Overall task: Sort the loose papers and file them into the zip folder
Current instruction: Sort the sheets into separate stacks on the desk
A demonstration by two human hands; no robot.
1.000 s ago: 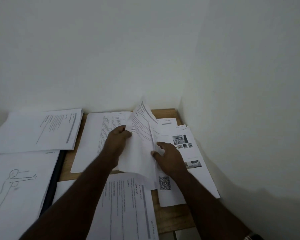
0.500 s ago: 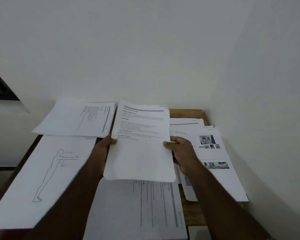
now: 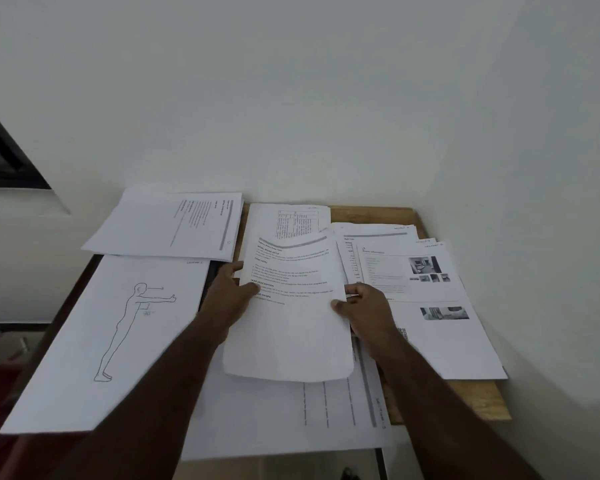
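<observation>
Printed sheet [image 3: 293,306], held above the papers at mid-table, bowed along its top edge. Risk: the limp page may buckle or slip sideways, landing on the wrong pile, since only its side edges are pinched. Left hand [image 3: 231,294] pinches the left edge, thumb on top; right hand [image 3: 366,311] grips the right edge, fingers curled. Wooden table [image 3: 478,393] beneath; no zip folder identifiable.

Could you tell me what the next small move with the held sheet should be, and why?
Probably lay it on a matching pile: both the left hand and right hand pinch the text sheet above sorted stacks, and no zip folder is visible.
</observation>
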